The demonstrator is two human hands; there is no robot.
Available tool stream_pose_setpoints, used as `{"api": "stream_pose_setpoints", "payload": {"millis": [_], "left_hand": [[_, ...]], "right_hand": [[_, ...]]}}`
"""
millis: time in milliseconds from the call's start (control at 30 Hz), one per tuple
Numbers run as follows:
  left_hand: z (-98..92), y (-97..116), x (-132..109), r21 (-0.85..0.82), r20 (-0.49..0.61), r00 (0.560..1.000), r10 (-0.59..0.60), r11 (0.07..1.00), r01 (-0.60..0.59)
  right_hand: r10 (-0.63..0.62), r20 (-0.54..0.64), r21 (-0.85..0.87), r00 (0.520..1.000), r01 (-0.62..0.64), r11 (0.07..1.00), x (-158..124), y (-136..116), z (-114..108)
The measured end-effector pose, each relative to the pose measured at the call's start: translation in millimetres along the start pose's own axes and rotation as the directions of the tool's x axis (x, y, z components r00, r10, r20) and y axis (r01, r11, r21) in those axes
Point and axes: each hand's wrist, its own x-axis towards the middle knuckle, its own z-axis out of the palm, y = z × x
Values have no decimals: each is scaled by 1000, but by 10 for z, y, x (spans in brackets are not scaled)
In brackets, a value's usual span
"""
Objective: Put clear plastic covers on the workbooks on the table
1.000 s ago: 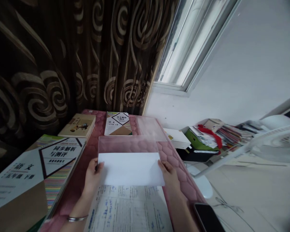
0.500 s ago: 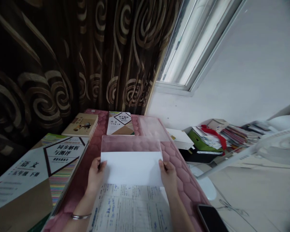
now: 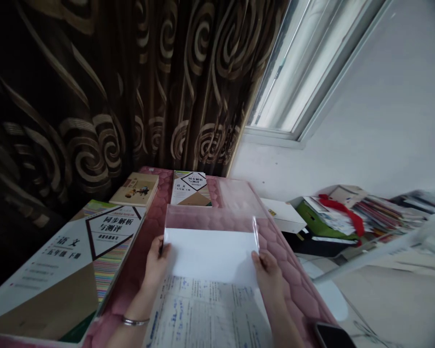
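My left hand (image 3: 157,261) pinches the left edge of a clear plastic cover (image 3: 210,217) with a blank white sheet (image 3: 210,249) showing in it. On the opposite edge, my right hand (image 3: 270,273) grips the same cover between thumb and bent fingers. The cover's clear top margin sticks out past the white sheet. Nearer to me, a printed page (image 3: 210,314) with blue handwriting runs off the bottom of the view between my forearms. A silver bracelet (image 3: 136,321) circles my left wrist.
A large workbook (image 3: 58,270) lies left, with a tan book (image 3: 136,188) beyond it. At the back of the pink quilted tabletop (image 3: 293,280) are another workbook (image 3: 190,187) and a clear sheet (image 3: 239,195). A phone (image 3: 333,336) sits at the right edge.
The view has swung left, so everything appears farther right. My right hand sits slightly lower along the cover's edge. Both hands keep their hold.
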Motion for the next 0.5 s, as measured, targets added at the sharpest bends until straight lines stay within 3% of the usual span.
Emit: {"api": "stream_pose_setpoints", "payload": {"millis": [267,500], "left_hand": [[18,25,-8,-44,-22,1000,-12,999,11],[45,36,-29,-51,-36,999,-39,998,37]], "right_hand": [[148,49,142,988,-154,978,-147,-21,-32],[115,32,117,993,-118,986,-163,73,-16]]}}
